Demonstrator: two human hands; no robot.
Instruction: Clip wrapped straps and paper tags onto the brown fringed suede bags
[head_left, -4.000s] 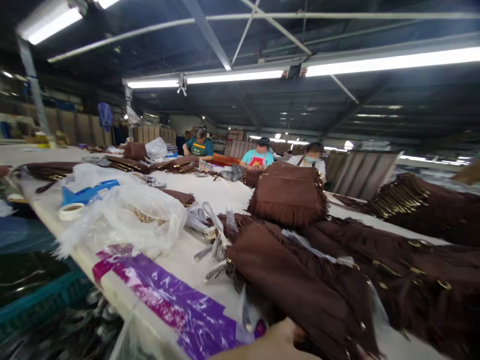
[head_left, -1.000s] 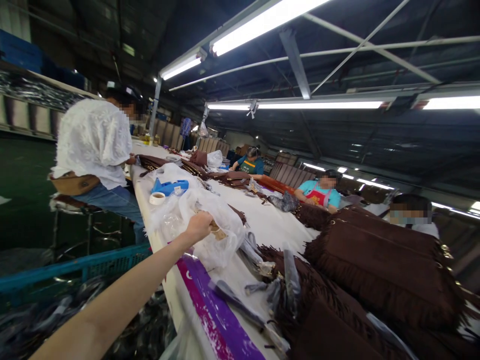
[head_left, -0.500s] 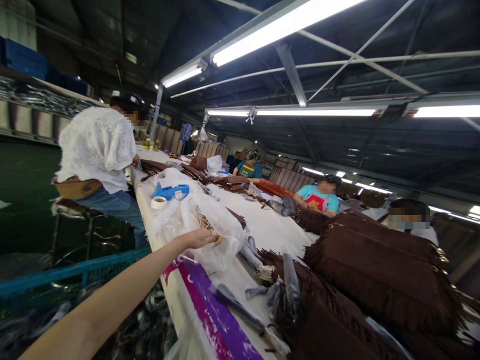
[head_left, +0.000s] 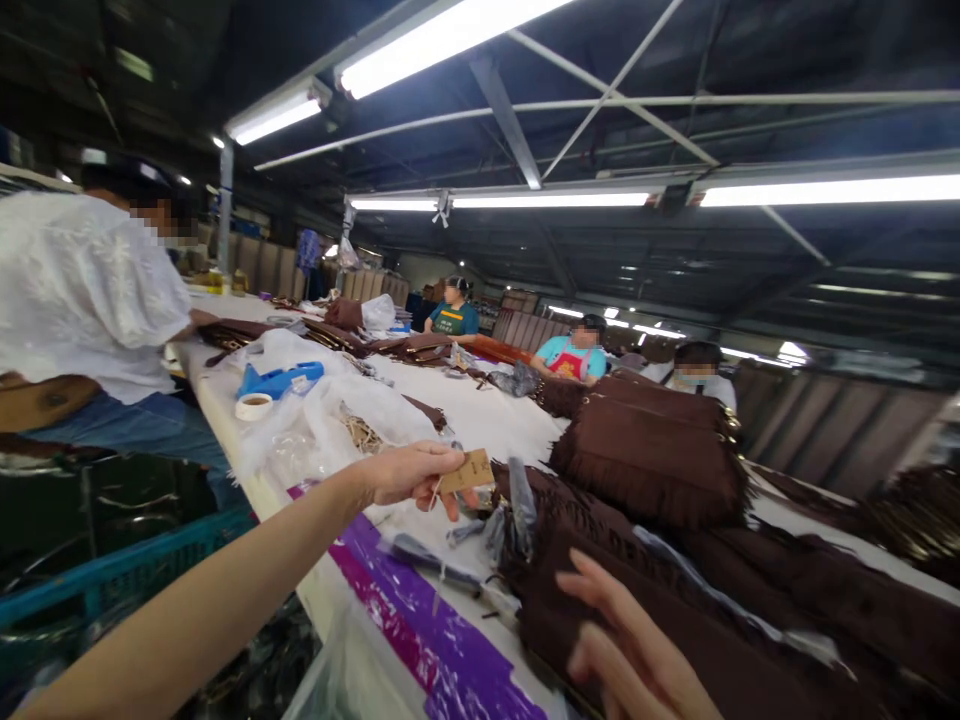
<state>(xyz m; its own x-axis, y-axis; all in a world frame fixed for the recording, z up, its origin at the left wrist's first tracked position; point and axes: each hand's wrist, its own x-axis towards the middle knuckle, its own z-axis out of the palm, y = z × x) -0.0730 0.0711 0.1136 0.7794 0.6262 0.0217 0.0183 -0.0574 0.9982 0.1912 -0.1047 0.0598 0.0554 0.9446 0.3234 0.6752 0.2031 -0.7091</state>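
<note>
A worker's left hand (head_left: 409, 475) pinches a tan tag (head_left: 469, 471) between its fingers above a white bench (head_left: 480, 398), near a clear plastic bag (head_left: 330, 405). The right hand (head_left: 630, 640), fingers spread and holding nothing, hovers over dark brown fringed bags (head_left: 652, 440) as co-workers (head_left: 571, 350) sit around the bench.

White table (head_left: 480, 410) with brown fringed bags (head_left: 652, 450), blue tape dispenser (head_left: 281, 380).
</note>
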